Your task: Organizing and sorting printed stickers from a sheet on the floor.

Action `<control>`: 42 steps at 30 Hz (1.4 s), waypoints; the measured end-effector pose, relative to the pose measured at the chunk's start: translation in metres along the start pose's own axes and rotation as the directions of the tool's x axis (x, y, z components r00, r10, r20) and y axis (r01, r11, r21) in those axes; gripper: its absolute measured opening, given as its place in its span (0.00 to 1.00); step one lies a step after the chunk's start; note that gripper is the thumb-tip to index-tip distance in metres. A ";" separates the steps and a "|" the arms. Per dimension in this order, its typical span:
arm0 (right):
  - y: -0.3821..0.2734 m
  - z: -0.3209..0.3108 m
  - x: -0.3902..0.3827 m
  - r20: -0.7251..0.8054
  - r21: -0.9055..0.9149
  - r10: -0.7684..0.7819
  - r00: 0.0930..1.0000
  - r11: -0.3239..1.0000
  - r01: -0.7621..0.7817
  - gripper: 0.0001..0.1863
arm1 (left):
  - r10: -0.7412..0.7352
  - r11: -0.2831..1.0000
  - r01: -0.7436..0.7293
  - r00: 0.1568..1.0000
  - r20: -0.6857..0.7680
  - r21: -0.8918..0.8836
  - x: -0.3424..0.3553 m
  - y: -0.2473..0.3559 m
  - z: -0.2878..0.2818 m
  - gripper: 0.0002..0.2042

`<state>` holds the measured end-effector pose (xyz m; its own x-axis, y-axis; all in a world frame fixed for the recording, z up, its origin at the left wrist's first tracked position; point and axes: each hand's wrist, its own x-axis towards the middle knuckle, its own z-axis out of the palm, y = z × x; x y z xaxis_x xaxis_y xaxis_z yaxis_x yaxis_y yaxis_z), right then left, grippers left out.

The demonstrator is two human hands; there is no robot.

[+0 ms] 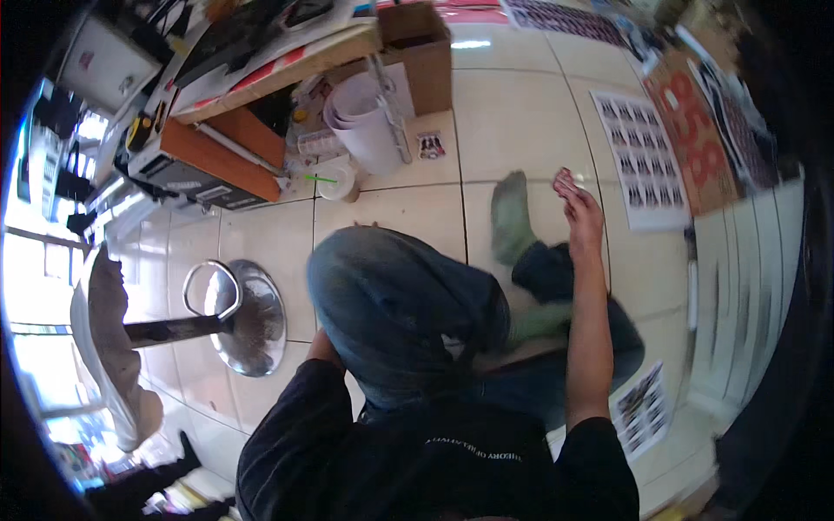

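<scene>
My right hand (pixel 584 215) is held out ahead of my right forearm, above the tiled floor beside my green-socked foot (pixel 511 217). Its fingers pinch a small red-and-white piece (pixel 565 181); blur hides what kind of thing it is. My left forearm passes behind my raised, jean-clad knee. Only a trace of my left hand (pixel 368 226) shows past the knee's far edge, near the floor, so its grip is hidden. Farther ahead, a small printed picture card (pixel 431 146) lies flat on the tiles.
A plastic cup (pixel 338 185) with a green straw stands beside rolled white sheets (pixel 367 122) under the desk. To the right lie a printed sheet (pixel 641 161) and flattened cardboard (pixel 691 130). Another sheet (pixel 641 410) is by my right leg. A stool's round metal base (pixel 261 321) is at left.
</scene>
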<state>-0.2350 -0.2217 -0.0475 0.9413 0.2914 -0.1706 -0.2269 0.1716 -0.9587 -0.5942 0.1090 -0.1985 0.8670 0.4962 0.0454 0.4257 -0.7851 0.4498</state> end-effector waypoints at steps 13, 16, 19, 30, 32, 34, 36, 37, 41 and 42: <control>-0.132 0.040 -0.112 0.344 -0.083 -0.205 0.916 0.965 0.247 0.08 | -0.219 0.314 -0.434 0.832 -0.509 -0.844 0.014 0.073 -0.288 0.18; -0.078 0.066 -0.092 0.268 -0.229 -0.291 0.919 0.907 0.354 0.06 | -0.171 0.296 -0.415 0.863 -0.476 -0.860 0.033 0.125 -0.249 0.16; -0.009 0.072 -0.077 0.193 -0.271 0.025 0.981 0.962 0.028 0.06 | -0.041 0.240 -0.071 0.996 -0.083 -0.968 0.063 0.168 -0.163 0.14; 0.097 0.068 -0.037 0.042 -0.037 0.296 0.954 0.955 -0.295 0.07 | -0.329 0.941 0.292 0.907 -0.262 -0.172 0.319 0.146 0.065 0.26; 0.102 0.065 -0.041 0.039 -0.006 0.320 0.947 0.947 -0.320 0.07 | -0.545 0.838 0.524 0.793 -0.272 -0.151 0.331 0.148 0.085 0.39; 0.106 0.062 -0.046 0.054 0.007 0.330 0.942 0.944 -0.331 0.07 | -0.579 0.804 0.592 0.761 -0.292 -0.050 0.334 0.154 0.094 0.37; 0.107 0.057 -0.050 0.021 -0.017 0.361 0.932 0.933 -0.361 0.07 | -0.640 0.737 0.675 0.717 -0.276 0.045 0.334 0.159 0.093 0.35; 0.105 0.054 -0.048 0.027 -0.018 0.352 0.935 0.936 -0.352 0.07 | -0.632 0.755 0.655 0.744 -0.218 0.045 0.335 0.159 0.089 0.32; 0.091 0.048 -0.038 0.002 0.058 0.330 0.944 0.942 -0.329 0.07 | -0.601 0.799 0.602 0.796 -0.068 -0.013 0.333 0.158 0.073 0.23; 0.085 0.048 -0.032 -0.040 0.104 0.299 0.953 0.950 -0.294 0.07 | -0.615 0.787 0.617 0.786 -0.066 0.001 0.327 0.157 0.068 0.23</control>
<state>-0.2963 -0.1715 -0.1122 0.8394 0.2918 -0.4585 -0.5182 0.1755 -0.8371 -0.2262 0.1230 -0.1743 0.4019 0.8974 -0.1818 0.8702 -0.3126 0.3809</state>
